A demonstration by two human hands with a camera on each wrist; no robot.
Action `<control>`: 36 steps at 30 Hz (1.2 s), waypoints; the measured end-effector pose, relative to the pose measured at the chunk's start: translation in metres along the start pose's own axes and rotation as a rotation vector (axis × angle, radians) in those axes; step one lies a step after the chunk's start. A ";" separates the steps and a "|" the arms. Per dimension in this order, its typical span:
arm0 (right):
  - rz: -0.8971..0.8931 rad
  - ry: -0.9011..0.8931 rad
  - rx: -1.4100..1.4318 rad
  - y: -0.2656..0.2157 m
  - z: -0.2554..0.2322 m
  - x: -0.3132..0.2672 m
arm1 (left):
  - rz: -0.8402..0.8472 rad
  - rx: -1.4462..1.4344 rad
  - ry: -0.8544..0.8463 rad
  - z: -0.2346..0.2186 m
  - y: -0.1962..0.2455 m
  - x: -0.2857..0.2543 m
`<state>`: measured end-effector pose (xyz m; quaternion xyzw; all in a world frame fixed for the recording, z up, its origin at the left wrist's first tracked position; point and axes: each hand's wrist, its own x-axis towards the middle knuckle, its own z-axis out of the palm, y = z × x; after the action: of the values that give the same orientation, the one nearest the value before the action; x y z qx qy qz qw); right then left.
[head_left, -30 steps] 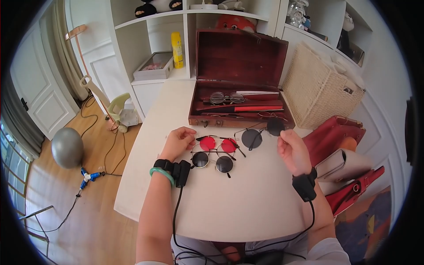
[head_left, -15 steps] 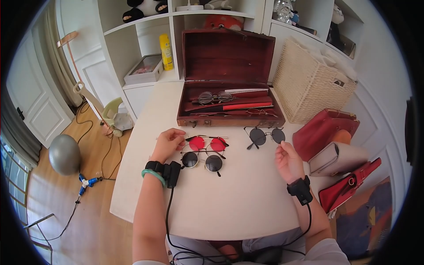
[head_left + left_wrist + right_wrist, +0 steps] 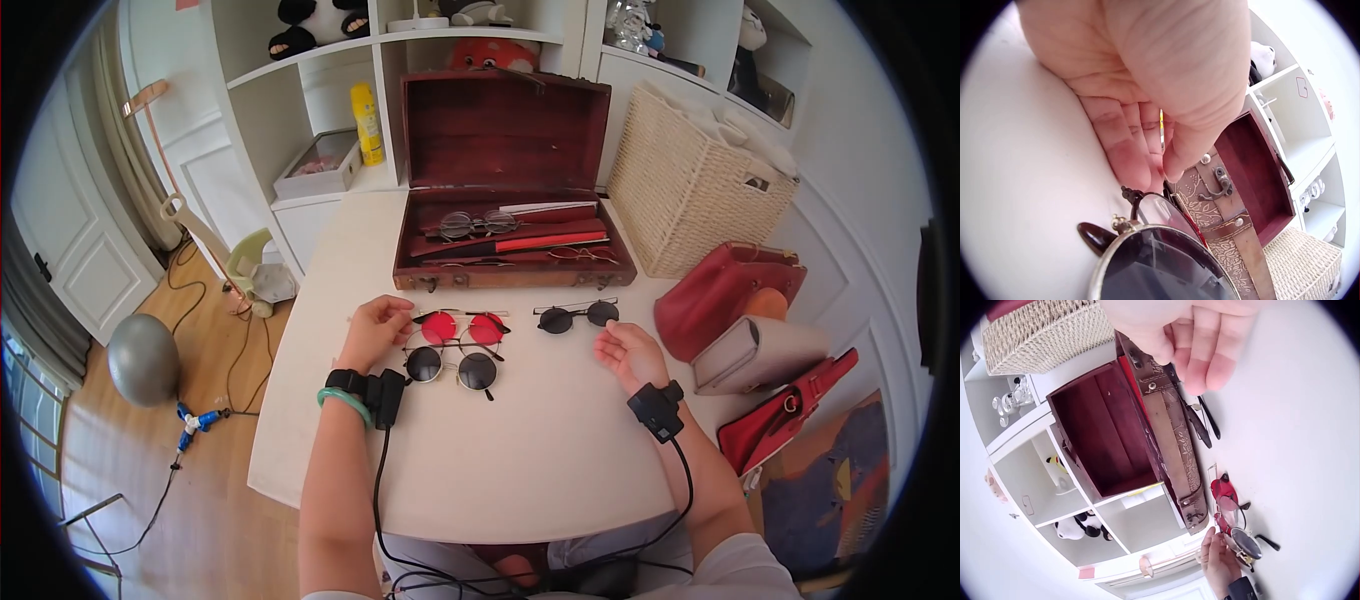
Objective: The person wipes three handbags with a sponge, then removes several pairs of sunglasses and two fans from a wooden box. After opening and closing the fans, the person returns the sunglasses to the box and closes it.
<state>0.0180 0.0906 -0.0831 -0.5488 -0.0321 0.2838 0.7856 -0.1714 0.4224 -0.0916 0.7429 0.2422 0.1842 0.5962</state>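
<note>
In the head view, my left hand (image 3: 375, 332) rests on the table with loosely bent fingers, its fingertips right beside red-lensed round sunglasses (image 3: 440, 328). In front of these lie dark-lensed round sunglasses (image 3: 477, 372) with a thin metal rim; the left wrist view shows the near dark lens (image 3: 1163, 265) large. Clear-looking round frames (image 3: 1227, 503) overlap the red pair in the right wrist view. My right hand (image 3: 630, 357) is relaxed, palm partly up, fingertips next to black round sunglasses (image 3: 556, 320) on the table. Those sunglasses are mostly behind its fingers in the right wrist view.
Behind the sunglasses stands an open dark red case (image 3: 515, 275) with more eyeglasses (image 3: 478, 224) and fans inside. A woven basket (image 3: 690, 180) is to its right. Several bags, one a red handbag (image 3: 715, 300), line the right table edge. White shelves (image 3: 300, 95) rise behind.
My right hand has lowered the black sunglasses it pinched, bringing them left and flatter to the table, and its fingers have loosened. My left hand stays by the red pair. The head view has shifted.
</note>
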 end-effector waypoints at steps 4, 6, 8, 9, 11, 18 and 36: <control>-0.009 -0.011 -0.042 0.002 0.003 0.001 | 0.006 0.013 0.001 0.000 0.000 0.001; -0.011 -0.032 -0.100 0.002 0.005 -0.002 | 0.004 0.017 0.000 0.001 0.000 0.001; 0.009 -0.053 -0.121 0.002 0.003 0.000 | 0.004 0.011 -0.002 0.000 0.000 0.001; 0.027 -0.073 -0.141 0.002 0.003 0.001 | 0.003 0.012 -0.001 0.000 0.000 0.001; 0.050 -0.084 -0.171 -0.002 0.007 -0.002 | -0.001 0.006 -0.006 0.000 -0.001 0.001; 0.219 -0.173 -0.339 -0.020 0.012 -0.016 | 0.006 -0.051 0.009 0.001 -0.001 0.001; -0.399 -0.072 -0.849 -0.035 0.139 0.163 | 0.018 -0.044 0.052 0.007 0.001 0.001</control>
<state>0.1184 0.2780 -0.0395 -0.7945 -0.2774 0.1077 0.5293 -0.1665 0.4173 -0.0920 0.7267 0.2466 0.2141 0.6043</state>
